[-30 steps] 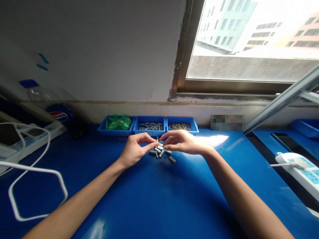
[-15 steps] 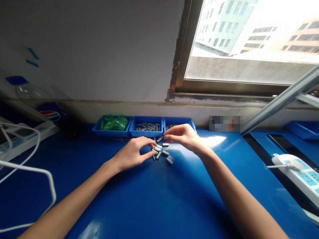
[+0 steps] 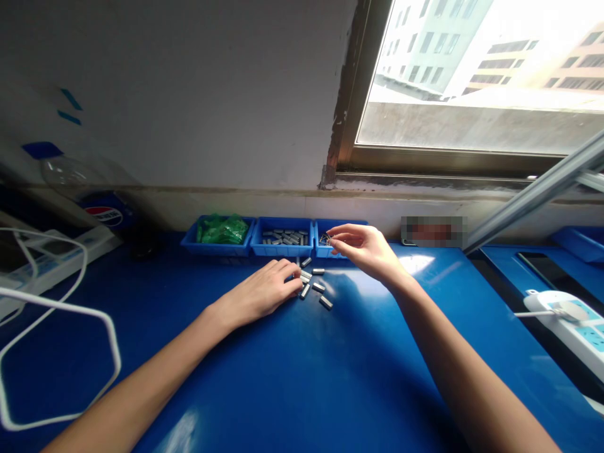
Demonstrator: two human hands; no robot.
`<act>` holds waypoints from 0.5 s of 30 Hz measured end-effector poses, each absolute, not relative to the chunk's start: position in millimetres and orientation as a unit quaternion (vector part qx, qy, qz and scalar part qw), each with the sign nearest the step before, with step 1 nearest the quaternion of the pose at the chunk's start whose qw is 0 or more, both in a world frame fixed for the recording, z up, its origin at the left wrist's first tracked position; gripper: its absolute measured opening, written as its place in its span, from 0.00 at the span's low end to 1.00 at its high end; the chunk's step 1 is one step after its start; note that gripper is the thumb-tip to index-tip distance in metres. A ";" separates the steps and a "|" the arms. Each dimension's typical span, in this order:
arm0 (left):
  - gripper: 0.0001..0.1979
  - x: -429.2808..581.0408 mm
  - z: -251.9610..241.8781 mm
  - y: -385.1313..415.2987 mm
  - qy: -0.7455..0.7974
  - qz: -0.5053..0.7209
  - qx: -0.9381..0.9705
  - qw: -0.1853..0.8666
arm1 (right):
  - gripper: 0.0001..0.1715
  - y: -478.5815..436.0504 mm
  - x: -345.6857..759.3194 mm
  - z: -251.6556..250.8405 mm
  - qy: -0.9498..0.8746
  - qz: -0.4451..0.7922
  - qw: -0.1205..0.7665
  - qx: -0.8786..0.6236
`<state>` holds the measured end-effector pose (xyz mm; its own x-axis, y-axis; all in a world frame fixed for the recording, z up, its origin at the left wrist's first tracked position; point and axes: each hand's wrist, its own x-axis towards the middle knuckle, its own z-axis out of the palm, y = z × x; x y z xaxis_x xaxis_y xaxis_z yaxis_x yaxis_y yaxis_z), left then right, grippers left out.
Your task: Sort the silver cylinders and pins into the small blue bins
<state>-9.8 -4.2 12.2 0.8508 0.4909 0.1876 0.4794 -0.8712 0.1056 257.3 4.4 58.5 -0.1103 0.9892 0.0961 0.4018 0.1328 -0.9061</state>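
Observation:
My left hand [image 3: 264, 290] lies low on the blue table [image 3: 292, 377], fingertips pressed together on one of several small grey metal blocks [image 3: 315, 287] scattered there. My right hand [image 3: 365, 247] hovers over the right blue bin [image 3: 349, 224], which holds thin metal pins. Its thumb and fingers pinch something small at the bin's left end, too small to name. The middle blue bin [image 3: 283, 237] holds more grey blocks. The left blue bin [image 3: 221, 230] holds green plastic bags.
A plastic bottle [image 3: 89, 189] lies at the back left by a white power strip [image 3: 51, 261] and a looping white cable [image 3: 56, 352]. Another power strip [image 3: 566, 318] sits at the right, a metal rail [image 3: 533, 195] slants above it, and a window fills the upper right.
My right hand has moved from the loose blocks back to the right bin of pins. My left hand has sunk flat onto the table among the blocks.

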 end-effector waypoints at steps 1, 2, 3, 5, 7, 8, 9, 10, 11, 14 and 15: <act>0.12 -8.8 11.5 -4.3 0.252 0.115 0.960 0.041 | 0.16 4.6 255.9 57.1 -0.649 0.381 0.383 -0.536; 0.11 -7.9 11.8 -4.6 0.252 0.130 0.957 0.064 | 0.16 4.8 254.8 55.7 -0.655 0.383 0.374 -0.532; 0.10 -7.0 12.8 -5.2 0.254 0.152 0.951 0.094 | 0.16 4.9 254.1 54.3 -0.662 0.383 0.365 -0.530; 0.08 -5.0 16.6 -7.1 0.271 0.217 0.923 0.165 | 0.15 4.9 253.3 52.0 -0.679 0.381 0.346 -0.524; 0.06 -3.1 21.1 -9.3 0.309 0.293 0.877 0.224 | 0.14 4.1 252.8 51.4 -0.700 0.376 0.326 -0.511; 0.07 -2.2 23.2 -10.2 0.330 0.322 0.853 0.246 | 0.14 3.3 252.4 51.7 -0.711 0.375 0.315 -0.504; 0.09 -1.4 24.9 -10.8 0.347 0.344 0.831 0.264 | 0.14 2.3 252.0 52.3 -0.721 0.376 0.303 -0.497; 0.10 -0.7 26.3 -11.1 0.359 0.359 0.814 0.281 | 0.14 1.3 251.4 53.3 -0.731 0.378 0.289 -0.489; 0.11 -0.2 27.3 -11.0 0.365 0.369 0.800 0.300 | 0.14 0.2 250.8 54.3 -0.739 0.383 0.276 -0.481; 0.09 0.3 28.2 -9.1 0.374 0.395 0.758 0.360 | 0.15 -2.2 249.2 57.0 -0.755 0.410 0.243 -0.451; 0.09 0.3 28.1 -8.3 0.379 0.408 0.740 0.377 | 0.16 -2.6 248.9 57.4 -0.755 0.422 0.236 -0.442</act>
<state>0.3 -8.3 28.1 0.3798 0.8688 0.3176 0.2544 -0.4282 0.8671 248.9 -2.6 57.4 -0.4973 0.8674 -0.0156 0.4684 0.2533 -0.8464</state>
